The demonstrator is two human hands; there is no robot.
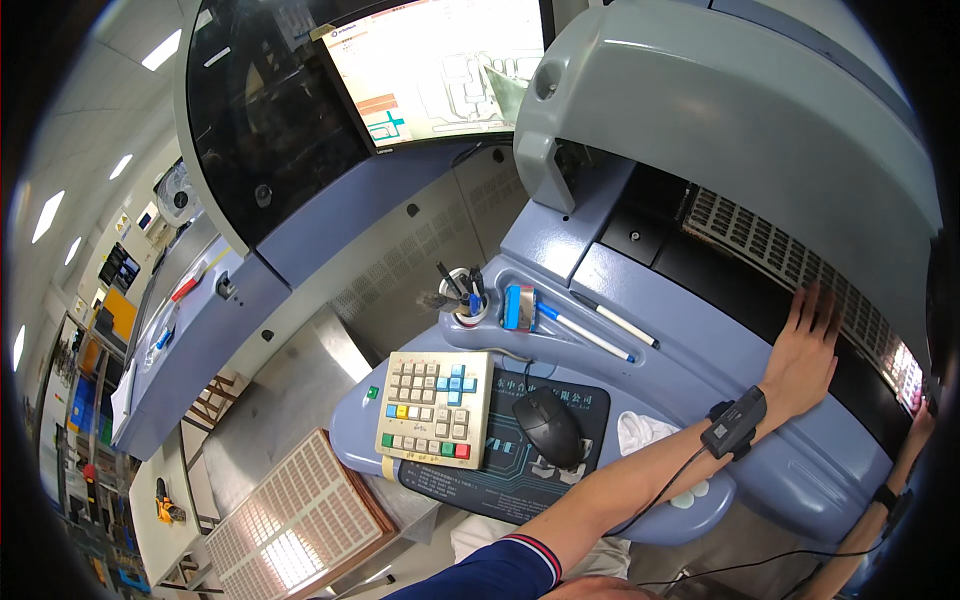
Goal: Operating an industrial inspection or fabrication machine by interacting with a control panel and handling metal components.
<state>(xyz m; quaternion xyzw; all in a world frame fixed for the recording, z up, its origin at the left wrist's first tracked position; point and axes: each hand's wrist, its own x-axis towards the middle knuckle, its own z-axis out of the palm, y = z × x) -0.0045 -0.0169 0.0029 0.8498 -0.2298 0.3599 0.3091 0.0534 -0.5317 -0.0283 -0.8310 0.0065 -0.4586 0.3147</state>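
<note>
At the right of the head view, a grid-patterned panel (800,265) lies in a long black-edged recess beneath a smooth, curved grey hood (740,125). The left hand (803,350) rests palm down there, its grip loose, with fingers stretched and slightly spread, fingertips at the panel's near edge, clasping nothing. The right hand (920,415) shows only partly by the panel's right end; whether its grip has hold of anything, I cannot tell.

Left of the arms, a rounded, glossy blue desk (350,430) carries a cream keypad (435,408) with small marked keys, mostly pale, some blue, yellow, green and red. Beside it, a black mouse (548,425) sits on a dark mat (450,488) printed with pale lettering and circuit-like lines. Farther back are a white pen cup (466,312) and two slim white markers. At the far side, a monitor (430,75) shows line drawings and a small logo.
</note>
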